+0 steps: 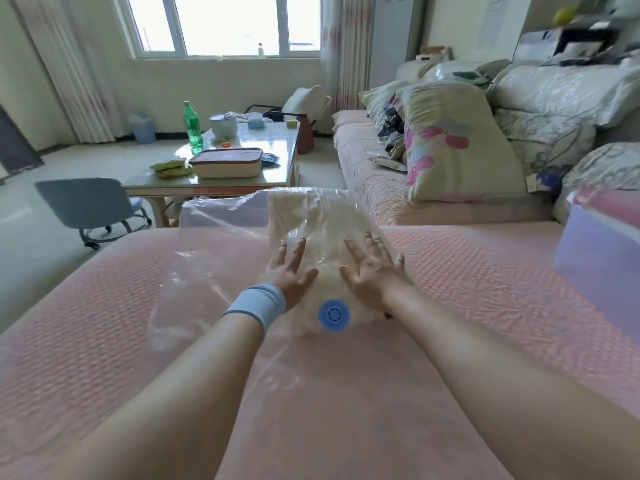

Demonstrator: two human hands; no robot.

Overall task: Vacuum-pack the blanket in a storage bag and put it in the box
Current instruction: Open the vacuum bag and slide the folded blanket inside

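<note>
Cream fleece blanket (322,220): folded, inside clear vacuum storage bag (194,271), flat on pink sofa cover (485,271). Blue air valve (334,315): uppermost, near edge, reachable for pumping. Left hand (291,271), grey wristband (258,306): palm down, fingers spread, grasping nothing. Right hand (372,268): likewise flat, probably pressing air out. Lidded storage box (227,163): well apart, on coffee table (277,140).
</note>
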